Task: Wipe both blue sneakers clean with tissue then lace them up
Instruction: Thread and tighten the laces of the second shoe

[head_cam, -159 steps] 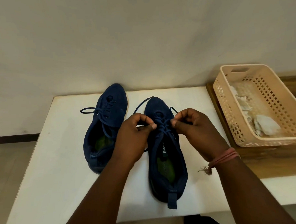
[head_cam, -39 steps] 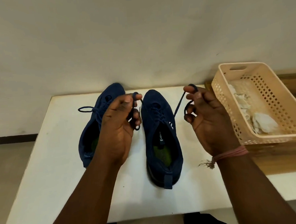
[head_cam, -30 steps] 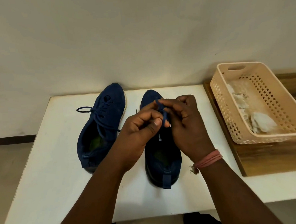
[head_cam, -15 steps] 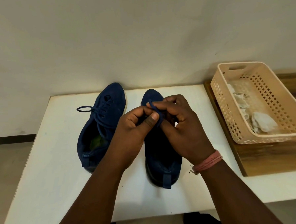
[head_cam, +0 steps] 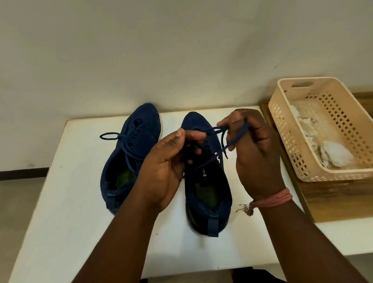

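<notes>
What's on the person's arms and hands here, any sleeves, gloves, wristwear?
Both forearms are bare, no sleeves or gloves in view. The right hand has a pink thread band wound round the wrist, with a frayed knot hanging. The left hand shows nothing worn.

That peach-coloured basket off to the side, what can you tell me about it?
The basket is a rectangular tray of peach plastic with perforated side walls and a slot handle cut into its far end wall. It sits upright on a wooden surface to the right of the white table, its long side running away from the viewer. Inside lie crumpled white tissues, strung along the floor with the biggest wad near the front. Neither hand touches it.
</notes>
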